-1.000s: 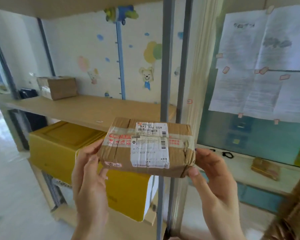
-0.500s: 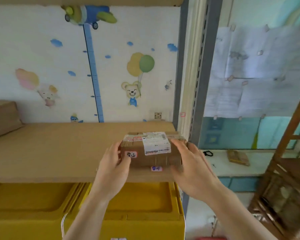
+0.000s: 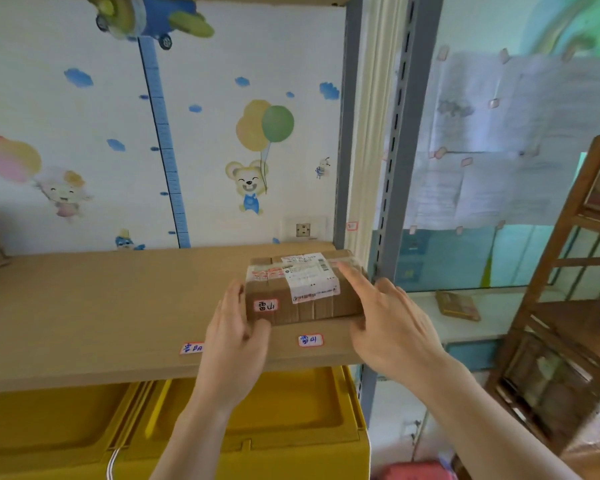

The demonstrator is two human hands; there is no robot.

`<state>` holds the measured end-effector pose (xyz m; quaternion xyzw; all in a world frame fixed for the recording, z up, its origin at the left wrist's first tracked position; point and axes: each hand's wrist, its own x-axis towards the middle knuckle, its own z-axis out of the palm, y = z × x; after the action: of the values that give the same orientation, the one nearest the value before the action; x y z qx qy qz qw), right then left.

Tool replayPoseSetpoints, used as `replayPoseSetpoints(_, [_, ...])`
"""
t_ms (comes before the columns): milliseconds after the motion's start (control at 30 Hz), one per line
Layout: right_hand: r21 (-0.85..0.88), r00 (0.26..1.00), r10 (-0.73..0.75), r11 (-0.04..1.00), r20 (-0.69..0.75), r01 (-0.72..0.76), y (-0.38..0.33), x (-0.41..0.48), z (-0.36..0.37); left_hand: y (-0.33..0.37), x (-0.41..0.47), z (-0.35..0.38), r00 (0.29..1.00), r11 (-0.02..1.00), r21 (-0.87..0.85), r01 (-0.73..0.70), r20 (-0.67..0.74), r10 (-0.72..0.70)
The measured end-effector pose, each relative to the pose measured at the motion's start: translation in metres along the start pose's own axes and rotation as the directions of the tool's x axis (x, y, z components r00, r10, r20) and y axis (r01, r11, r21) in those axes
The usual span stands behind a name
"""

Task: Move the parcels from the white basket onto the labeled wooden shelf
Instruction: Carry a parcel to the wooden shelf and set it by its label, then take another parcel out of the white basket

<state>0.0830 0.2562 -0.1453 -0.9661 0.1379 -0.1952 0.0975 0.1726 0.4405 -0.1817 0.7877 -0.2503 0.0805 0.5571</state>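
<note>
On the right end of the pale wooden shelf board [image 3: 84, 306], close to its front edge, sits the small brown cardboard parcel [image 3: 305, 296], flat on its base and bound with clear tape. A white printed shipping label [image 3: 309, 277] covers its top and folds over the near face; a small red-bordered sticker with handwritten characters [image 3: 266, 305] marks the lower left of that face. Directly below, on the board's front edge, a matching red-bordered shelf tag [image 3: 310, 340] carries the same characters, and a second shelf tag [image 3: 192, 348] with different writing lies further left. The left hand [image 3: 238, 337] rests against the parcel's left side, thumb at the near lower corner, fingers together and slightly curled along the box. The right hand [image 3: 388, 323] is at the parcel's right side with fingers spread and extended; the fingertips lie at the top right edge, though blur makes firm contact uncertain. A grey slotted metal upright [image 3: 400, 133] stands just right of the parcel. Behind the shelf, white cartoon wallpaper with a bear holding balloons [image 3: 253, 168] covers the wall. Beneath the board stands a yellow plastic crate [image 3: 274, 427]. To the far right rises a brown wooden rack [image 3: 568, 306], and white taped paper sheets [image 3: 499, 133] hang on glass.
</note>
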Motion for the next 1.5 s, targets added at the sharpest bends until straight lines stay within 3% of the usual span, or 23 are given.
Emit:
replayPoseSetpoints(67, [0.094,0.988,-0.086,0.991,-0.125,0.098,0.012,-0.011,-0.009,0.012,-0.01,0.006,0.984,0.995,0.029,-0.094,-0.147,0.098])
replayPoseSetpoints(133, [0.209,0.956,-0.154,0.955,-0.251,0.209,0.033,-0.026,-0.023,0.034,-0.019,0.022,0.952,0.974,-0.001,-0.227,-0.209,0.222])
replayPoseSetpoints(233, [0.335,0.929,-0.18,0.897,-0.322,0.29,0.088,-0.052,-0.046,0.073,-0.032,0.072,0.922,0.926,-0.065,-0.372,-0.142,0.361])
replayPoseSetpoints(367, [0.436,0.934,-0.058,0.873,-0.353,0.219,0.197,-0.096,-0.084,0.13,-0.049,0.178,0.886,0.871,-0.194,-0.451,0.027,0.464])
replayPoseSetpoints(633, [0.394,0.853,0.277,0.915,-0.442,-0.093,0.447,-0.217,-0.181,0.26,-0.111,0.445,0.792,0.793,-0.468,-0.391,0.268,0.549])
replayPoseSetpoints(933, [0.447,0.74,0.466,0.86,-0.486,-0.248,0.626,-0.277,-0.243,0.366,-0.136,0.668,0.651,0.748,-0.601,-0.283,0.452,0.61])
replayPoseSetpoints(1100, [0.43,0.702,0.496,0.855,-0.511,-0.291,0.722,-0.253,-0.235,0.375,-0.121,0.781,0.605,0.754,-0.607,-0.251,0.51,0.611])
replayPoseSetpoints(1267, [0.366,0.66,0.531,0.846,-0.531,-0.387,0.852,-0.195,-0.216,0.374,-0.084,0.914,0.617,0.778,-0.581,-0.241,0.527,0.584])
replayPoseSetpoints(1500, [0.419,0.602,0.714,0.698,-0.356,-0.58,1.059,-0.078,-0.17,0.384,-0.031,1.072,0.661,0.841,-0.54,-0.029,0.621,0.421])
